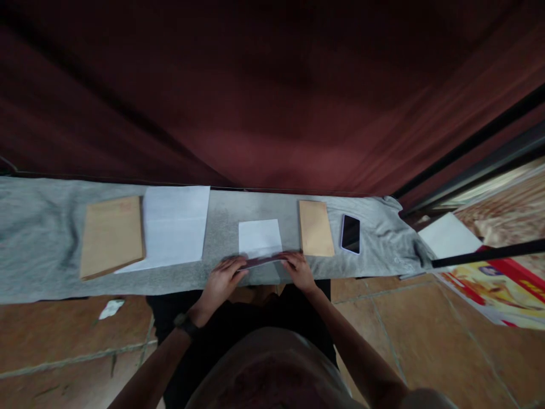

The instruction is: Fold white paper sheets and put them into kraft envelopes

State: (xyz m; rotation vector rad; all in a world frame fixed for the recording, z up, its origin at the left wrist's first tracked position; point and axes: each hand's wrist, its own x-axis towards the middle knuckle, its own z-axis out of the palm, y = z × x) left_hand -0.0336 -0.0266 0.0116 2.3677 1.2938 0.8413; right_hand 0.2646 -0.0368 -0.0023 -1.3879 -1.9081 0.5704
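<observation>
A white sheet of paper (259,236) lies in front of me on the grey cloth, its near part lifted and bent up. My left hand (225,277) pinches the left end of this raised edge, thumb and fingers closed. At the right end, my right hand (300,271) grips the same edge with bent fingers. Shadow under the raised part hides whether it is one layer or a fold. A small brown envelope (316,228) lies just beyond my right hand, with a dark-screened phone (351,233) to its right.
Left of the hands lie larger white sheets (176,224), partly under a stack of brown envelopes (111,236). The narrow surface under the grey cloth (34,238) ends at a dark red curtain (272,113). A colourful box (498,287) stands beyond a black bar at right.
</observation>
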